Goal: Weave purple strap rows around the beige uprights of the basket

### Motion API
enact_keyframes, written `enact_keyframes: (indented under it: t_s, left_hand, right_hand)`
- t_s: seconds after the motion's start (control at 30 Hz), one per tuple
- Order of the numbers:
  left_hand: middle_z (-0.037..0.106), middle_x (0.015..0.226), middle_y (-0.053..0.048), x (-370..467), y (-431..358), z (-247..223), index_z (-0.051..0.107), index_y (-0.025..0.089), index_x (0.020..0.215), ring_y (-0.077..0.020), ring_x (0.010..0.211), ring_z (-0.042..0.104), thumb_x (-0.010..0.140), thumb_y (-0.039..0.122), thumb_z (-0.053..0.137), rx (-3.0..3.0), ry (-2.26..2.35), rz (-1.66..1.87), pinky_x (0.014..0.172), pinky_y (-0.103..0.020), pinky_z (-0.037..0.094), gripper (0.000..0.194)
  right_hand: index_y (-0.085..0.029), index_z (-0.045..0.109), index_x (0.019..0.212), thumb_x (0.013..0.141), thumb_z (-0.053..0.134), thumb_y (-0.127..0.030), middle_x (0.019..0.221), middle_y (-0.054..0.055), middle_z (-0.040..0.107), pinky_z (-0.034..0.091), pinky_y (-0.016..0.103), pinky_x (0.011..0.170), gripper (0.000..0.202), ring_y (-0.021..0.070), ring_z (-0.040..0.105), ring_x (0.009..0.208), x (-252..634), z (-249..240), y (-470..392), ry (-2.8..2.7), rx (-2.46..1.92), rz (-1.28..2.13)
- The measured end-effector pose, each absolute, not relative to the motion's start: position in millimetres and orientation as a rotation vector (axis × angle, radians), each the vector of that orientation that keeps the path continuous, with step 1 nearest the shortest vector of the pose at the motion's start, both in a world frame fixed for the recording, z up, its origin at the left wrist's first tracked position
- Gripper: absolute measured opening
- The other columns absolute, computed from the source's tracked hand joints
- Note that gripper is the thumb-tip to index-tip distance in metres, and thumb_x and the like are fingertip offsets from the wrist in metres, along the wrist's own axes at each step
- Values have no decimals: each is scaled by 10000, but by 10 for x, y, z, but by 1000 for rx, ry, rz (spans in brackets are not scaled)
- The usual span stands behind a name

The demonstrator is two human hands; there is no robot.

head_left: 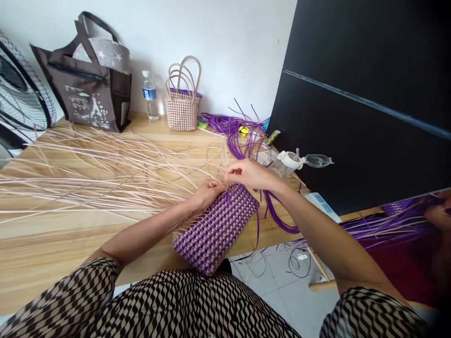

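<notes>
A half-woven basket [220,225] in purple and beige plastic strands lies tilted on its side, against my body and over the table edge. Its far end is up by my hands. My left hand [208,193] is closed at the basket's upper rim, fingertips pinched together there. Just above and right of it, my right hand [248,172] is curled in a pinch, apparently on a thin strand; the fingertips partly hide it. Long loose beige strands [105,183] fan out leftward from the basket across the table. A purple strand [258,227] hangs from its right side.
Along the wall stand a dark tote bag [86,94], a water bottle [150,96] and a finished woven bag [182,110]. Purple strands [236,131] and a clear cup with white lid [287,162] lie rightward. A fan [21,84] is left; another person's hand [439,211] shows far right.
</notes>
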State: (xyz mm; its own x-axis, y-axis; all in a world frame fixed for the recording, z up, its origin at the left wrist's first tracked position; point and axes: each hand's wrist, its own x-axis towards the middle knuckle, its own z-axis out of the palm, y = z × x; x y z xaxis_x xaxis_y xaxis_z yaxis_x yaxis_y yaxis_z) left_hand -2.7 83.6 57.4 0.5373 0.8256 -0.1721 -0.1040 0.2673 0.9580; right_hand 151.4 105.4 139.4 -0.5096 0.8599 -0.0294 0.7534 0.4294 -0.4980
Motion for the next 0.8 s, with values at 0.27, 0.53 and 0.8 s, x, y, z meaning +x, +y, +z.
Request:
enact_keyframes:
  t_s: [0.27, 0.53, 0.8]
  left_hand:
    - [391, 457, 48, -46, 831, 585, 457, 152, 516, -52, 417, 288, 684, 612, 567, 1254, 816, 749, 437, -232, 174, 502]
    - [383, 448, 44, -56, 837, 589, 441, 158, 504, -56, 407, 277, 711, 644, 519, 1338, 862, 707, 436, -234, 175, 533]
    - [351, 483, 48, -40, 840, 551, 414, 150, 496, -56, 488, 279, 767, 539, 522, 1514, 733, 895, 490, -216, 218, 486]
  right_hand:
    - [-165, 652, 697, 805, 511, -215, 707, 20, 644, 356, 241, 649, 185, 134, 558, 677, 1931, 1209, 898, -2459, -1511, 478]
    - [-151, 697, 767, 833, 485, -224, 783, 67, 666, 365, 268, 680, 234, 167, 569, 734, 2191, 1146, 1040, -2428, -1579, 188]
    - [-136, 665, 746, 776, 549, -209, 695, 8, 646, 356, 213, 583, 140, 97, 533, 617, 1246, 1404, 1029, -2403, -1271, 799]
